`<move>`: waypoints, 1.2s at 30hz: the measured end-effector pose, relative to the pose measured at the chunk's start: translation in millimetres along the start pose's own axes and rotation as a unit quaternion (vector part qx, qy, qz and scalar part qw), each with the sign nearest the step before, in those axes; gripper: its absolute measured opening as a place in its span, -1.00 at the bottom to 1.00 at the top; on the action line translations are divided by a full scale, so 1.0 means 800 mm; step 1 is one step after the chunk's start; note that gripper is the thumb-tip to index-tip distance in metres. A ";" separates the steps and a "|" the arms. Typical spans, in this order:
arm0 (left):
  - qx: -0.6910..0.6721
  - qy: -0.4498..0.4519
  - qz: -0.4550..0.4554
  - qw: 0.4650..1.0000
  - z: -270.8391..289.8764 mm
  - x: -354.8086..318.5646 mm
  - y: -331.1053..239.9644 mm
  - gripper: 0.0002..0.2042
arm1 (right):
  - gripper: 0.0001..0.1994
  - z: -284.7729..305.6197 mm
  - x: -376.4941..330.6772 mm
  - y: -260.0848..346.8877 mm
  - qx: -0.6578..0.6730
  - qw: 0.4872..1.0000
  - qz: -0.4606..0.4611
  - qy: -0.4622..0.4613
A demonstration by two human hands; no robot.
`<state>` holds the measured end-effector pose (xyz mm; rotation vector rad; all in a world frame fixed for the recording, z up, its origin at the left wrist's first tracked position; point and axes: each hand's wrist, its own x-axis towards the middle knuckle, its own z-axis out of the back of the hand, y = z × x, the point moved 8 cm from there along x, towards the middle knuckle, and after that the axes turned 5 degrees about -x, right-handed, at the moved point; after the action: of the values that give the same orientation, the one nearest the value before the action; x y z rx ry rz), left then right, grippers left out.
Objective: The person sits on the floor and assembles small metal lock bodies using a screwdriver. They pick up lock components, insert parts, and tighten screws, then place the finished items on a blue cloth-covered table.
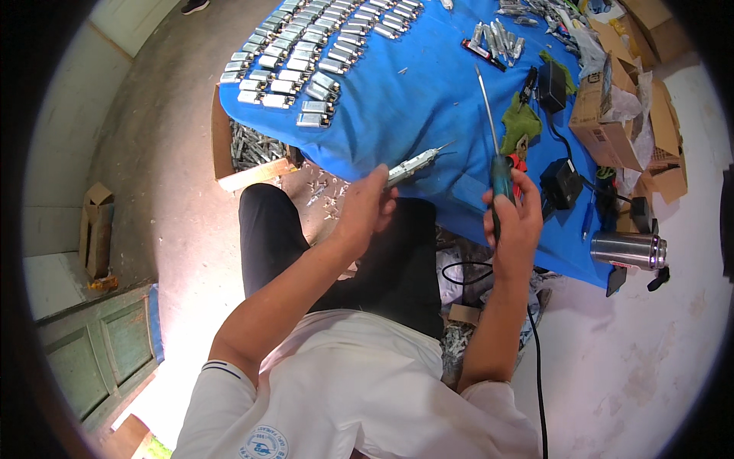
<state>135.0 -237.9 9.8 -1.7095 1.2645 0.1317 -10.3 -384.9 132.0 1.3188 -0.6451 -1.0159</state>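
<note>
Silver-white and slim, a metal piece [411, 167] sits gripped in your left hand [365, 203], held between thumb and fingers just above the near edge of the table, its thin wire-like tips pointing up and to your right. Your right hand [518, 208], well apart from the left, is wrapped around the dark green handle of a screwdriver [501, 183], whose long shaft points away from you; its tip is clear of the piece.

Just beyond that hand lie a red item [520, 163], partly hidden, and a crumpled green cloth [521, 121]. Near them on the blue tablecloth [428, 99] you have two black adapters, the farther one [552, 87] and the nearer one [561, 183], with a blue pen [588, 219] and a steel flask [628, 250] toward the right edge.

Rows of silvery parts [306, 50] fill the table's far left, and loose slim pieces [501, 40] lie at the far right, near an open cardboard box [608, 126]. On the floor to your left, a carton [256, 175] holds many grey pieces, with small bits [331, 200] scattered beside it.
</note>
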 end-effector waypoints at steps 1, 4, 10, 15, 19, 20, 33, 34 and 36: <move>-0.002 -0.001 0.000 1.000 -0.001 0.001 0.000 -0.59 | -0.59 0.008 -0.013 0.001 -0.001 1.000 0.006 -0.005; -0.017 -0.004 0.012 1.000 -0.005 0.003 0.003 -0.59 | -0.59 0.033 -0.042 -0.007 -0.011 1.000 0.001 0.012; -0.070 -0.005 0.055 0.996 -0.003 0.008 0.011 -0.60 | -0.57 0.074 -0.090 -0.015 -0.099 0.995 -0.003 0.024; -0.086 -0.023 0.070 0.994 -0.005 0.010 0.008 -0.60 | -0.63 0.093 -0.113 -0.015 -0.147 0.989 0.001 0.036; -0.075 -0.019 0.058 0.995 -0.005 0.008 0.007 -0.60 | -0.65 0.099 -0.119 -0.022 -0.176 0.983 -0.002 0.052; -0.071 -0.017 0.058 0.996 -0.005 0.008 0.007 -0.60 | -0.66 0.099 -0.120 -0.023 -0.175 0.983 -0.007 0.055; -0.066 -0.021 0.054 0.996 -0.007 0.004 0.005 -0.60 | -0.68 0.101 -0.128 -0.032 -0.178 0.983 -0.015 0.047; -0.064 -0.019 0.054 0.996 -0.006 0.005 0.005 -0.60 | -0.68 0.099 -0.128 -0.029 -0.167 0.985 -0.018 0.044; -0.061 -0.013 0.054 0.997 -0.004 0.008 0.007 -0.61 | -0.68 0.095 -0.128 -0.029 -0.149 0.988 -0.025 0.041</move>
<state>132.4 -244.2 4.4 -1.7367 1.3531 0.2994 -127.3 -329.1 139.1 1.1121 -0.3821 -1.0470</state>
